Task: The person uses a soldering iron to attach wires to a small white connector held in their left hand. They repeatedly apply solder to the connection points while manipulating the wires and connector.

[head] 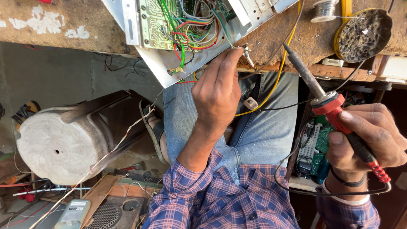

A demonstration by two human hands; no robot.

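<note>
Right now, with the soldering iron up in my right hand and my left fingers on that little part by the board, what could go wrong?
1. The soldering iron in the right hand points toward the left hand, so a slip could burn a finger.
2. The yellow wire passes close to the iron's tip and could get scorched.
3. The loose coloured wires on the circuit board could snag.

An electronics repair workshop (worn wooden bench (pixel 63 29), solder spool (pixel 324 10), scattered circuit boards (pixel 316 146)).
</note>
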